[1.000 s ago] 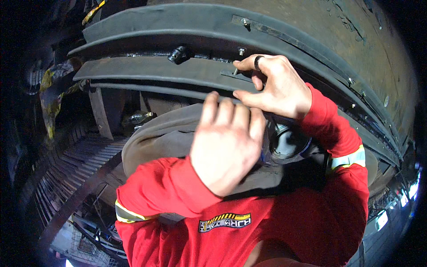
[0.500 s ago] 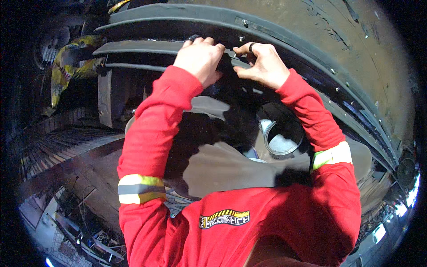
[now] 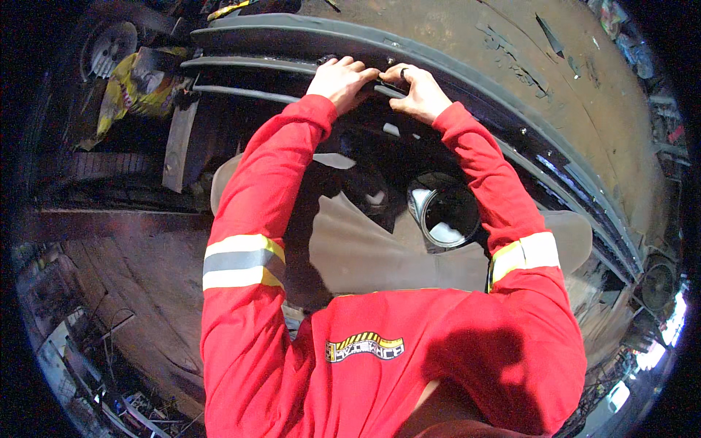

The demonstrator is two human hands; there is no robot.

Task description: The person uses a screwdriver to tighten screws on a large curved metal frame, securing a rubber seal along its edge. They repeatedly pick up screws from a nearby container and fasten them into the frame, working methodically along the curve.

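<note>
Long curved dark metal strips (image 3: pixel 252 64) run across the far side in front of me, with bolts (image 3: pixel 392 62) along them. My left hand (image 3: pixel 342 84) is closed at the middle strip, its fingers curled over the edge and its thumb hidden below. Close beside it, my right hand (image 3: pixel 422 93) pinches with finger and thumb at the same strip; a dark ring is on one finger. The fingertips of both hands nearly meet. Whatever lies between them is too small or hidden to make out.
Below my hands stands a round open container (image 3: pixel 447 237) with a shiny inside. A grey-brown sheet (image 3: pixel 365 255) spreads before my body. A yellow bag (image 3: pixel 139 91) lies at the far left, near a wheel (image 3: pixel 109 50). Beyond the strips is a worn brown metal surface (image 3: pixel 467 47).
My right hand has moved in toward the left, and its spread finger and thumb have closed to a pinch. My left hand stays at the strip. The whole view has shifted slightly.
</note>
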